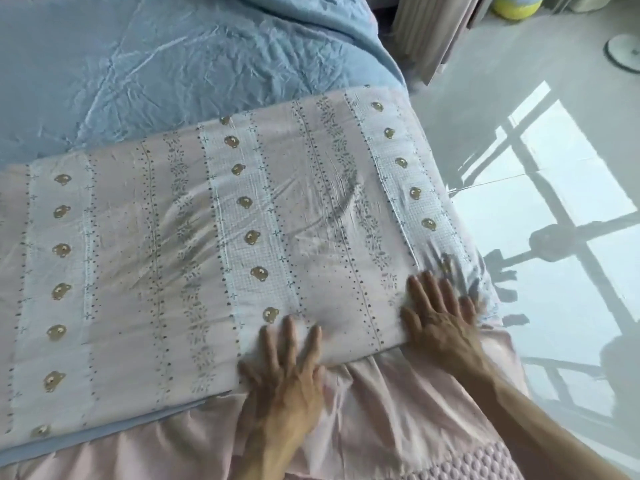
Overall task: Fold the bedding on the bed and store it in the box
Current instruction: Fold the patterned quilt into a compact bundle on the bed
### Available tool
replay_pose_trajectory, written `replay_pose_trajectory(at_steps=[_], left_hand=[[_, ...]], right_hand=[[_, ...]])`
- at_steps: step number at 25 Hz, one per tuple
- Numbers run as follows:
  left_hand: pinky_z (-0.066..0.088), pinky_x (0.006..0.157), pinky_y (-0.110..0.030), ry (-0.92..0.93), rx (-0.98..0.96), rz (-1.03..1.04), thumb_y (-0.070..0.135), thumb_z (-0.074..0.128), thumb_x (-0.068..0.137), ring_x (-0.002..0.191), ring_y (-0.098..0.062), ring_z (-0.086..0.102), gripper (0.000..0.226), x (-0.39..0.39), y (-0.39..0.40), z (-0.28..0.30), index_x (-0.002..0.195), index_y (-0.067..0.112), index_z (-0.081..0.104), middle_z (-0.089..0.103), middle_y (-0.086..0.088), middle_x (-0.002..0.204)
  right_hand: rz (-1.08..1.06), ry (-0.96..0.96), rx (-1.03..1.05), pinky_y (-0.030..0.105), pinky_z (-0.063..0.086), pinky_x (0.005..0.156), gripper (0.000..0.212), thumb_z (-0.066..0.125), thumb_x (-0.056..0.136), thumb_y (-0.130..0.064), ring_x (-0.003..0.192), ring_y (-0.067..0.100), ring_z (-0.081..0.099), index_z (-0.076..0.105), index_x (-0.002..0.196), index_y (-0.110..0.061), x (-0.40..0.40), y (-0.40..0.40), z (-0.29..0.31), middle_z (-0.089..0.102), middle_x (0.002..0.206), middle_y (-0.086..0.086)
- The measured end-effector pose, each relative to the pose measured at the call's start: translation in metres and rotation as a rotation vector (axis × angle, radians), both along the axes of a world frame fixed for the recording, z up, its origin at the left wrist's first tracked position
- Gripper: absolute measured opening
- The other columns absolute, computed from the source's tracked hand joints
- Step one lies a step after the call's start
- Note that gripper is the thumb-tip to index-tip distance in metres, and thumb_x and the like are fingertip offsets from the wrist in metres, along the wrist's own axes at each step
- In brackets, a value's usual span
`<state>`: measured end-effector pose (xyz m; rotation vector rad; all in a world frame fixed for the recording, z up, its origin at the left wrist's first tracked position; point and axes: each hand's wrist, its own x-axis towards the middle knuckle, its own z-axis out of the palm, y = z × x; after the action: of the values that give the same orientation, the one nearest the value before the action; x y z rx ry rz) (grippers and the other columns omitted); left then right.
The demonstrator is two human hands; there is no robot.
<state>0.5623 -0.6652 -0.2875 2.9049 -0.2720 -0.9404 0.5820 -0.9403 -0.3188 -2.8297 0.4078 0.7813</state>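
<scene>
A folded quilt, pink and white striped with small bear heads and leaf patterns, lies flat across the near part of the bed. A blue layer shows along its near left edge. My left hand presses flat on the quilt's near edge, fingers spread and straight. My right hand lies flat on the quilt's near right corner, fingers straight, with the cloth rippled just beyond its fingertips. No box is in view.
A wrinkled light blue sheet covers the far part of the bed. A pink bed skirt hangs below the quilt. Glossy pale floor lies to the right, with a curtain and a round white base beyond.
</scene>
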Motion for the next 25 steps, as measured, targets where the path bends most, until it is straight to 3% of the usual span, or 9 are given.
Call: replay_pose_trajectory(at_steps=[2,4,6,9,11,14,19,22,25], left_hand=[[0.006,0.107,-0.078,-0.009,-0.097,-0.081,0.060,0.014,0.094,0.147,-0.038,-0.015,0.059,-0.024,-0.031,0.000,0.149,0.052,-0.007,-0.027,0.002,0.158],[0.005,0.112,-0.070,0.075,-0.136,-0.122,0.065,0.029,0.091,0.148,-0.033,-0.011,0.064,-0.026,-0.045,0.010,0.151,0.050,0.012,-0.020,0.004,0.159],[-0.002,0.117,-0.056,0.276,-0.144,-0.045,0.064,0.037,0.092,0.148,-0.027,-0.016,0.075,-0.020,-0.046,0.027,0.154,0.039,0.002,-0.022,0.007,0.158],[0.015,0.117,-0.048,-0.062,-0.198,0.048,0.054,0.031,0.092,0.150,-0.025,0.013,0.080,-0.021,-0.053,0.080,0.151,0.035,-0.020,0.003,0.000,0.163],[0.038,0.105,-0.048,-0.210,-0.311,0.142,0.055,0.035,0.087,0.138,-0.024,0.040,0.077,-0.022,-0.061,0.130,0.156,0.030,0.014,0.033,-0.004,0.157],[0.041,0.105,-0.047,-0.311,-0.375,0.116,0.058,0.029,0.094,0.133,-0.024,0.048,0.065,-0.034,-0.063,0.198,0.150,0.027,0.035,0.042,-0.004,0.152],[0.036,0.105,-0.049,-0.269,-0.399,0.149,0.058,0.033,0.089,0.137,-0.024,0.042,0.072,-0.067,-0.058,0.286,0.155,0.032,0.022,0.036,-0.002,0.155],[-0.001,0.116,-0.043,-0.305,-0.386,0.138,0.067,0.003,0.078,0.150,-0.017,-0.002,0.080,-0.072,-0.071,0.319,0.150,0.039,-0.017,-0.012,0.004,0.161],[-0.013,0.114,-0.037,-0.363,-0.380,0.182,0.067,-0.008,0.071,0.144,-0.009,-0.019,0.080,-0.075,-0.110,0.346,0.143,0.040,-0.028,-0.028,0.008,0.154]], right_hand=[[-0.102,0.124,-0.057,0.054,0.005,0.121,0.068,0.009,0.095,-0.068,0.152,0.021,-0.014,-0.017,0.152,-0.044,-0.020,-0.039,0.003,-0.027,0.160,-0.013],[-0.185,0.165,-0.090,0.057,0.013,0.118,0.067,0.017,0.099,-0.061,0.153,0.028,0.001,-0.009,0.155,-0.037,-0.016,-0.052,0.017,-0.013,0.165,-0.007],[-0.178,0.166,-0.146,0.058,0.019,0.115,0.061,0.021,0.100,-0.052,0.149,0.032,0.016,0.007,0.155,-0.030,-0.008,-0.045,0.038,0.007,0.166,-0.002],[-0.107,-0.034,-0.136,0.051,0.015,0.120,0.062,0.024,0.101,-0.052,0.152,0.028,0.009,0.013,0.158,-0.030,-0.018,-0.010,0.091,0.007,0.167,-0.001],[-0.090,-0.238,-0.042,0.050,0.018,0.120,0.062,0.024,0.098,-0.055,0.152,0.027,0.015,0.021,0.156,-0.033,-0.024,0.020,0.144,0.013,0.165,-0.002],[-0.094,-0.398,0.017,0.051,0.031,0.114,0.064,0.025,0.093,-0.056,0.147,0.029,0.030,0.039,0.150,-0.031,-0.038,0.048,0.224,0.027,0.161,0.001],[-0.076,-0.571,0.050,0.049,0.035,0.111,0.059,0.031,0.093,-0.054,0.146,0.026,0.031,0.041,0.147,-0.033,-0.100,0.048,0.338,0.025,0.162,-0.003],[-0.089,-0.581,0.050,0.050,0.040,0.108,0.058,0.032,0.093,-0.053,0.144,0.028,0.034,0.043,0.146,-0.032,-0.122,0.023,0.367,0.022,0.163,-0.002],[-0.071,-0.632,0.060,0.051,0.038,0.109,0.060,0.029,0.093,-0.056,0.145,0.029,0.034,0.046,0.145,-0.030,-0.126,-0.027,0.378,0.021,0.163,-0.002]])
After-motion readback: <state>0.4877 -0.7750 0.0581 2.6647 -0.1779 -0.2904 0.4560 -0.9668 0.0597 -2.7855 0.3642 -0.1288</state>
